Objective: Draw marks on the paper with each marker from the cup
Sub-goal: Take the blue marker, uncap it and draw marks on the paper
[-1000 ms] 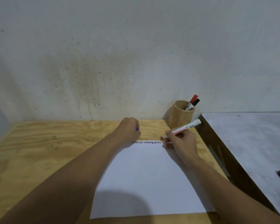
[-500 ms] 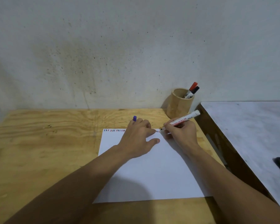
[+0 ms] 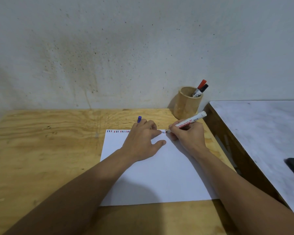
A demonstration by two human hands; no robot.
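right fingers (image 3: 177, 128) pinched around a white marker (image 3: 187, 122), tip down on the far edge of the paper (image 3: 156, 173) beside a row of short red and blue marks (image 3: 118, 131). left hand (image 3: 143, 141) pressed flat on the sheet, fingers spread, a purple cap (image 3: 139, 119) tucked between them. wooden cup (image 3: 187, 102) behind on the desk (image 3: 46, 143), holding red-capped and black-capped markers (image 3: 200, 89).

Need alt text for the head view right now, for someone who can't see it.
The right hand presses a white marker to the paper's top edge beside coloured marks; the left hand rests on the sheet, holding a purple cap. Two markers stand in the cup.
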